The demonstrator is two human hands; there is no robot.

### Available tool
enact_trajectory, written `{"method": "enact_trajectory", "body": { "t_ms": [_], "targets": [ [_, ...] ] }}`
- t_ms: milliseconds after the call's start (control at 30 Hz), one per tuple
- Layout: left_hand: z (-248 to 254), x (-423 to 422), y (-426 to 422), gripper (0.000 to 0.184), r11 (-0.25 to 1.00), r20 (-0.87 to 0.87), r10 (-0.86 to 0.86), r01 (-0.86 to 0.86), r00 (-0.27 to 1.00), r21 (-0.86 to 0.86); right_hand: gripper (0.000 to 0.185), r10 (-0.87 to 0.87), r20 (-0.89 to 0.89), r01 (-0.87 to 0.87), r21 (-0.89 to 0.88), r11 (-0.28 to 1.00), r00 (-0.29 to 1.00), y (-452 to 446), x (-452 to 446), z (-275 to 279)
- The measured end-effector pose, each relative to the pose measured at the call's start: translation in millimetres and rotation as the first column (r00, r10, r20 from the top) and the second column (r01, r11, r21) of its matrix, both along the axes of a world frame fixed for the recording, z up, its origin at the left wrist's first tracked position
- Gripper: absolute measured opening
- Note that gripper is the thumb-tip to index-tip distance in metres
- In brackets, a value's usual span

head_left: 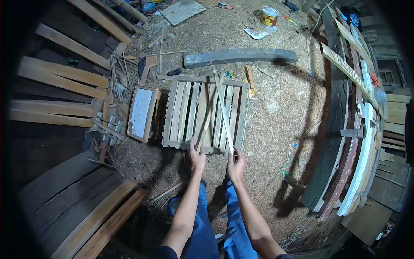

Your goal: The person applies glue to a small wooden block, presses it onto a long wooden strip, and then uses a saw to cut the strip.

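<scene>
Sticks (224, 113): left hand (197, 159) and right hand (236, 166) each closed on one; grip firmly, controlling the crossed far ends above the slatted frame (170, 112) beyond both hands

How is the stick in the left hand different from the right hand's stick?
The left stick looks browner; the right stick looks paler. Toward its far end, the left stick slants right, while the right stick slants left. Both are long and thin, and they cross.
</scene>
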State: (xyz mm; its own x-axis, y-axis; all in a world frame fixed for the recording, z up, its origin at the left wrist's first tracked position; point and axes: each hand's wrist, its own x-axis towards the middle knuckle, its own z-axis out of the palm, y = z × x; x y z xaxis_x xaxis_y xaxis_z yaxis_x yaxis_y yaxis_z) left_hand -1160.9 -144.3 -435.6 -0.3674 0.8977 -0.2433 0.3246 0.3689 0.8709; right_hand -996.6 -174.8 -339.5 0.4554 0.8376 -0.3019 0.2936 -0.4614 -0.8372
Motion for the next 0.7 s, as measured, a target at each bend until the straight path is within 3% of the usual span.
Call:
{"method": "enact_trajectory", "body": {
  "t_ms": [233,333,433,567,700],
  "targets": [
    [27,3,-12,0.048,0.992,-0.071,-0.104,0.099,0.992,-0.074,0.043,0.065,0.058,-0.064,-0.008,0.998,0.996,26,-9,-22],
    [25,11,-16,0.042,0.978,-0.003,-0.165,0.163,0.986,-0.130,0.047,0.280,0.084,-0.272,-0.091,0.958,0.956,29,-3,-57],
    [27,28,-21,0.037,0.983,-0.099,-0.177,0.171,0.979,-0.067,0.050,0.344,0.177,-0.328,-0.113,0.938,0.922,19,9,-61],
    [62,48,-27,0.034,0.968,-0.057,-0.249,0.246,0.967,-0.055,0.035,0.253,0.105,-0.256,0.010,0.967,0.962,-11,41,-25],
    [117,65,-31,0.033,0.955,0.003,-0.297,0.297,0.955,-0.008,0.017,0.124,0.149,-0.141,0.113,0.984,0.981,-37,78,22]
  ]
}}
